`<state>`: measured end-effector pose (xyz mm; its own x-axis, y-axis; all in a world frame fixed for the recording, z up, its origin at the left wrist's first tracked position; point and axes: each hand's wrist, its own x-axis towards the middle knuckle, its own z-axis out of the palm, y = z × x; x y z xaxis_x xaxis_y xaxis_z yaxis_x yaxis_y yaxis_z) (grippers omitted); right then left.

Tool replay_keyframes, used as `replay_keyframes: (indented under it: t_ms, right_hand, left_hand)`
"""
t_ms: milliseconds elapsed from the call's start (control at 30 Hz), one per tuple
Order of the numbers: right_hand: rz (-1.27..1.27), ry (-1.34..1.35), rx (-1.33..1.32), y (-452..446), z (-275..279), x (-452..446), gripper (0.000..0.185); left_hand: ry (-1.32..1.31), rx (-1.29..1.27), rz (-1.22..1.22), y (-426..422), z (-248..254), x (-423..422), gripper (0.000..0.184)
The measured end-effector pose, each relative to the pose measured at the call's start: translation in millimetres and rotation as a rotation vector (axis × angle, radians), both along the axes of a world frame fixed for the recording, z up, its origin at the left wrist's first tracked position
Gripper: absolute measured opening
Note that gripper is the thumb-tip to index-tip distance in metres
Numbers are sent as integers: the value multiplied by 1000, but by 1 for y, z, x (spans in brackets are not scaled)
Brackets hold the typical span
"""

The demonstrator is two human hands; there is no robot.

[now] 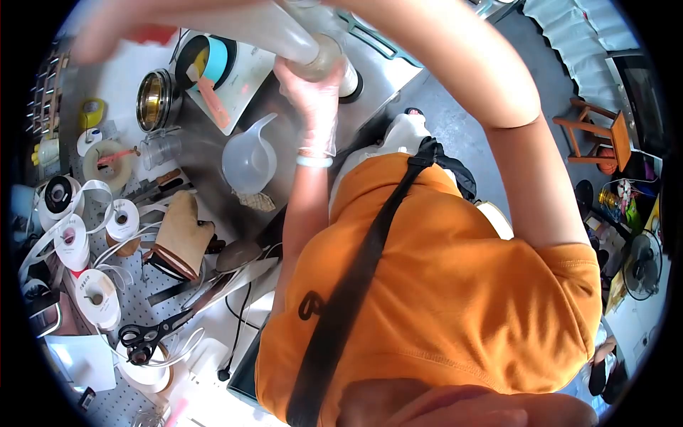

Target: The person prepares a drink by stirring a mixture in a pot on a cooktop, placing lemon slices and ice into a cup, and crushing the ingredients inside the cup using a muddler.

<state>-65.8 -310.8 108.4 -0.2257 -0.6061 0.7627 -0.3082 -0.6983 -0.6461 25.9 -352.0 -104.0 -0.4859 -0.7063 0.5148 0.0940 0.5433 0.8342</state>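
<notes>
My left hand, in a thin clear glove, is wrapped round a translucent cup near the top centre. A long, pale translucent piece slants from the upper left to the cup's mouth. My right forearm arches over the top edge. My right hand is a smeared shape at the upper left; its fingers and anything in them cannot be made out. Just right of the cup stands a white cylinder with a dark base. A translucent pitcher sits on the metal table, below and left of my left hand.
A turquoise-rimmed pan and a pink-handled spatula are on a white board. Steel bowls stand left. Ribbon spools, an oven mitt and scissors fill the lower left. A wooden stool stands right.
</notes>
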Motion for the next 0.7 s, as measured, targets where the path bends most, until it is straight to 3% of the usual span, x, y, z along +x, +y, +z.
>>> replay_keyframes:
  t_ms: [67,167,233,267,333,400,433,467,567,600,633,667,700]
  right_hand:
    - [9,5,-25,-1,-12,-6,25]
    - [-6,-107,115,-23,-94,-19,19]
    - [5,-234,4,-22,-81,-1,24]
    - [22,-273,313,-12,-70,2,30]
    - [2,-93,159,-25,-62,-3,30]
    - [-571,-171,-254,2,10,45,24]
    - [-11,72,-73,-4,22,4,19]
    - [-11,62,-66,-2,14,-6,19]
    - [-96,287,-67,-1,-9,-21,26]
    - [-64,-190,-8,-14,-66,-9,33]
    - [25,-219,87,-10,-85,-11,37]
    - [-59,-177,190,-9,-85,-6,35]
    - [2,-197,123,-9,-84,-4,34]
  left_hand:
    - [1,57,-28,-1,0,1,81]
    - [-45,89,-46,8,15,1,81]
    - [-67,65,21,11,20,2,82]
    - [-72,81,2,9,19,5,82]
    - [-40,85,-47,8,19,4,81]
    - [-43,21,-22,7,18,0,80]
    - [-56,-38,3,7,15,1,78]
    - [3,61,-27,4,11,0,78]
    - [8,26,-30,6,10,2,79]
    - [-74,-90,67,9,17,0,81]
    - [-38,90,-47,10,17,-3,83]
    - [-19,78,-30,10,20,-6,82]
    - [-33,71,-30,12,21,1,81]
